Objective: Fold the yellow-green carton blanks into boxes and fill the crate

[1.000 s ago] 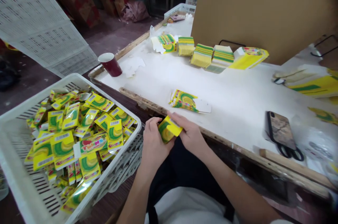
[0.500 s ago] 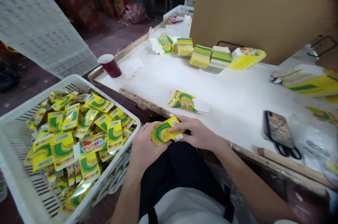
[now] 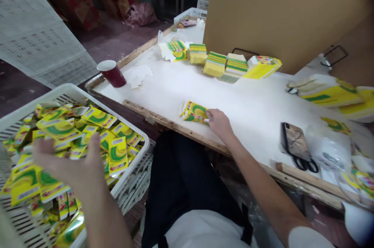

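My left hand (image 3: 70,162) is over the white plastic basket (image 3: 76,88), its fingers spread and a little blurred. Just beyond its fingertips is a yellow-green small carton (image 3: 60,128), apart from the hand as far as I can make out. Many more such cartons fill the basket. On the white table (image 3: 163,96), my right hand (image 3: 219,123) has its fingers closed on the right end of a small stack of flattened yellow cartons (image 3: 194,111). The thumb and the gripped end are partly hidden.
A maroon cup (image 3: 112,73) stands at the table's left corner. Bundled carton blanks (image 3: 214,64) line the back before a large cardboard sheet (image 3: 263,14). To the right lie a phone (image 3: 296,141), black-handled scissors (image 3: 305,164) and clear plastic bag (image 3: 330,148).
My left hand has moved left from my lap to above the basket and opened, letting go of the carton. My right hand has left that carton and reached forward to the flat stack.
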Demonstrator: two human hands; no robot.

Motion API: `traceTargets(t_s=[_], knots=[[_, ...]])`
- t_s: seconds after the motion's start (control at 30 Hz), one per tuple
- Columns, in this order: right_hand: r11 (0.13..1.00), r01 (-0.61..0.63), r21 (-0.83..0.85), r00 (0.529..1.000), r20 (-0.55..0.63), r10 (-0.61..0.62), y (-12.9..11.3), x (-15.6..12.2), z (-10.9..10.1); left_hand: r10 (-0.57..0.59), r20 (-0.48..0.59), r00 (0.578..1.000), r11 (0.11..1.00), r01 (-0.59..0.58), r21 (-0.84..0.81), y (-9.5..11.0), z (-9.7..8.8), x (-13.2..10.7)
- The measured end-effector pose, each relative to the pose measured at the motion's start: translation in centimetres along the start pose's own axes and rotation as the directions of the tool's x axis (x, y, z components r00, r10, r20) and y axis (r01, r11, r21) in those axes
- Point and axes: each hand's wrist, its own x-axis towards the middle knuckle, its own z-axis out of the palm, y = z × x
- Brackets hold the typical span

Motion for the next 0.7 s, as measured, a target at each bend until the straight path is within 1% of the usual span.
traceTargets(t_s=[0.07,0.1,0.17,0.23,0.3,0.33,0.37,0.4,0.43,0.47,0.5,0.53,0.57,0.6,0.63,0.67,0.7], knots=[[1.0,0.017,0.002,1.0,0.003,-0.017,0.1,0.0,0.8,-0.025,0.06,0.998,0.997,0.029,-0.073,1.0,1.5,-1.8],[1.0,0.018,0.004,1.0,-0.007,-0.018,0.1,-0.1,1.1,-0.033,0.152,0.988,0.992,0.051,-0.118,1.6,2.4,-2.8],[1.0,0.008,0.02,0.999,-0.035,-0.007,-0.2,-0.4,1.5,-0.041,0.298,0.954,0.97,0.109,-0.215,2.7,4.1,-4.6],[0.998,-0.002,0.059,0.998,-0.068,0.006,-0.3,-0.6,1.4,-0.031,0.41,0.912,0.943,0.163,-0.292,3.4,5.1,-6.0],[0.993,-0.006,0.12,0.996,-0.088,0.017,-0.7,-0.8,1.1,-0.009,0.514,0.858,0.904,0.226,-0.362,3.9,5.6,-7.1],[0.98,-0.006,0.201,0.995,-0.098,0.027,-1.1,-1.0,0.9,0.009,0.572,0.82,0.875,0.27,-0.401,4.2,5.7,-7.6],[0.948,-0.003,0.318,0.994,-0.107,0.039,-1.6,-1.4,0.6,0.038,0.631,0.775,0.833,0.325,-0.449,4.5,5.8,-8.1],[0.89,0.006,0.456,0.993,-0.11,0.049,-2.4,-1.9,0.3,0.081,0.682,0.727,0.771,0.388,-0.505,4.9,5.9,-8.6],[0.801,0.015,0.598,0.994,-0.094,0.051,-3.4,-2.5,0.1,0.126,0.709,0.694,0.686,0.455,-0.567,5.4,6.1,-9.0],[0.693,0.018,0.72,0.998,-0.057,0.033,-4.6,-3.3,-0.2,0.154,0.71,0.687,0.585,0.516,-0.626,6.0,6.2,-9.4],[0.601,0.004,0.799,1.0,0.006,-0.015,-5.8,-4.3,-0.3,0.156,0.694,0.703,0.475,0.562,-0.677,6.7,6.4,-9.7],[0.526,-0.048,0.849,0.988,0.116,-0.097,-7.1,-5.3,-0.4,0.13,0.672,0.73,0.369,0.593,-0.716,7.4,6.5,-10.0],[0.451,-0.123,0.884,0.954,0.23,-0.191,-8.3,-6.4,-0.3,0.082,0.646,0.759,0.274,0.606,-0.747,8.1,6.5,-10.0],[0.369,-0.199,0.908,0.916,0.306,-0.258,-9.4,-7.4,-0.2,0.024,0.617,0.787,0.189,0.603,-0.775,8.7,6.4,-10.0],[0.305,-0.249,0.919,0.891,0.341,-0.3,-10.4,-8.3,0.1,-0.034,0.591,0.806,0.118,0.59,-0.799,9.3,6.3,-9.7],[0.275,-0.27,0.923,0.873,0.355,-0.334,-11.1,-9.1,0.3,-0.08,0.567,0.82,0.059,0.572,-0.818,9.8,6.1,-9.4],[0.281,-0.261,0.924,0.867,0.352,-0.352,-11.7,-9.6,0.6,-0.117,0.543,0.831,0.018,0.549,-0.836,10.0,6.0,-9.0]])
